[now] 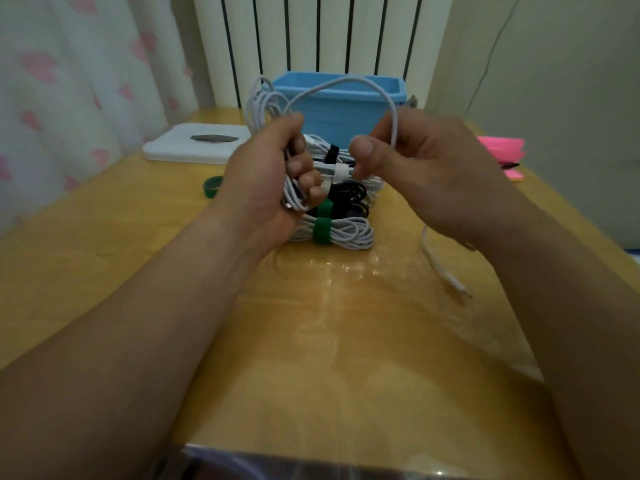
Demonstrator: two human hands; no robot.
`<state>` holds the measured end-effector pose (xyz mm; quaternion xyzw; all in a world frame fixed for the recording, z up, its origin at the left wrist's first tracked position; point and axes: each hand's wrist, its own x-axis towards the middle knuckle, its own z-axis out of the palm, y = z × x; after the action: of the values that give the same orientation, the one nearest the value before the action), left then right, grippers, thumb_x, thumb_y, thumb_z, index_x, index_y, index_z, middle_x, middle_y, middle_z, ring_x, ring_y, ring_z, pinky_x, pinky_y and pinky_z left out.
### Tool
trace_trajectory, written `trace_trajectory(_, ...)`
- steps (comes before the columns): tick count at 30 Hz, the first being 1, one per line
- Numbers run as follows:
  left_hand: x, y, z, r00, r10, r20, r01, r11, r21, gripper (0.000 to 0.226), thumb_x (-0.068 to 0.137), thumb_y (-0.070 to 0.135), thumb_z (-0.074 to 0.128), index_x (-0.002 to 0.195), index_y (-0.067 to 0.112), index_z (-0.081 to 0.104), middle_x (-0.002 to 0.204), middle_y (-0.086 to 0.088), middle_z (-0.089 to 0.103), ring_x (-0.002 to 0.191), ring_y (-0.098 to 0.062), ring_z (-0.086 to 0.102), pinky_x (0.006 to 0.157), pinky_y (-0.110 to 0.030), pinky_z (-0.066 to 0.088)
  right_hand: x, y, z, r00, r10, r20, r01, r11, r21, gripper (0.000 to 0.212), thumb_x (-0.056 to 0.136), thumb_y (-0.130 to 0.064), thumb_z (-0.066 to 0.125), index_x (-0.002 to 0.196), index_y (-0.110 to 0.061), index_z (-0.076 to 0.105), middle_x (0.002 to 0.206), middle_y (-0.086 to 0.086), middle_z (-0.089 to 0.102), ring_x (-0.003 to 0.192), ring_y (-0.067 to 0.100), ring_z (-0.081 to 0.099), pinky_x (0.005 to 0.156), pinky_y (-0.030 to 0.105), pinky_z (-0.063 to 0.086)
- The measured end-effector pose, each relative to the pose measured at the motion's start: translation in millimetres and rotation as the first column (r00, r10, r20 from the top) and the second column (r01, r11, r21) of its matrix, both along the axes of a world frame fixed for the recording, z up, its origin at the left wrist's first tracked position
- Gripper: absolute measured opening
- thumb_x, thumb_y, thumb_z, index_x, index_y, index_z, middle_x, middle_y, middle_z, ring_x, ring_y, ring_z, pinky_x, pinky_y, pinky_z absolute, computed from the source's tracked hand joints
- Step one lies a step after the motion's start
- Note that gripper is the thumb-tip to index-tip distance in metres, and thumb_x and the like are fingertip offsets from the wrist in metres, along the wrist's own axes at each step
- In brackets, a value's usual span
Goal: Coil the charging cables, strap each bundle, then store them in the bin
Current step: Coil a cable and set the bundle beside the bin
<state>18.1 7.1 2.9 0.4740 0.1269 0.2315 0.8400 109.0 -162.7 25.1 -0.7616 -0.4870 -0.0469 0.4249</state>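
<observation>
Head view: left hand [273,174] grips a half-wound white cable [346,81]; right hand [415,161] pinches its free loop. Strapped bundles [339,233] lie mid-table [346,341], before the blue bin [336,109] at the far edge. No writing is legible.

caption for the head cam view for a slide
Left hand grips white cable coils; right hand feeds a loop, strapped bundles before the blue bin.

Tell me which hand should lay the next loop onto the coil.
Right. The right hand pinches the free cable arching over; the left hand is closed around the coil, so probably it just holds.
</observation>
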Motion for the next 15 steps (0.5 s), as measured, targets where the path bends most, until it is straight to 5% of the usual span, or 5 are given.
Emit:
trace_trajectory(6,1,-3,-2,0.999,-0.028,-0.039,0.033,0.992,0.125,0.037,0.106,0.047,0.063,0.085,0.018,0.055,0.061,0.004,0.033,0.05,-0.01,0.035,0.043,-0.022,0.035,-16,10,-6,0.983,-0.013,-0.184,0.038,0.991,0.131,0.043,0.115,-0.04,0.037,0.083,-0.017,0.055,0.062,0.001,0.056,0.064,0.025,0.062,0.066,0.045,0.053)
trace_trajectory(10,2,-18,-3,0.996,-0.065,-0.069,0.085,0.931,0.355,0.055,0.094,0.054,0.074,0.113,0.003,0.068,0.073,-0.01,0.054,0.064,-0.022,0.053,0.057,-0.029,0.051,-19,16,-16,0.994,-0.106,-0.021,0.104,0.992,-0.067,0.041,0.114,-0.038,0.036,0.078,-0.027,0.051,0.068,-0.006,0.058,0.062,0.005,0.056,0.055,0.025,0.041)
trace_trajectory(13,1,-19,-3,0.994,-0.106,0.021,0.092,0.932,0.35,0.055,0.099,0.042,0.073,0.133,0.0,0.066,0.122,-0.026,0.074,0.108,-0.039,0.075,0.097,-0.05,0.063,-24,19,-19,0.995,-0.061,0.078,0.078,0.97,-0.23,0.041,0.114,-0.043,0.035,0.078,-0.033,0.052,0.073,-0.012,0.059,0.067,0.003,0.057,0.057,0.025,0.035)
trace_trajectory(15,1,-16,-2,0.997,-0.074,0.028,0.057,0.918,0.392,0.051,0.098,0.04,0.074,0.124,-0.002,0.067,0.108,-0.023,0.076,0.099,-0.034,0.077,0.093,-0.045,0.064,-25,19,-19,0.994,-0.042,0.101,0.071,0.951,-0.3,0.042,0.113,-0.043,0.036,0.075,-0.033,0.051,0.072,-0.011,0.058,0.064,0.005,0.055,0.057,0.027,0.033)
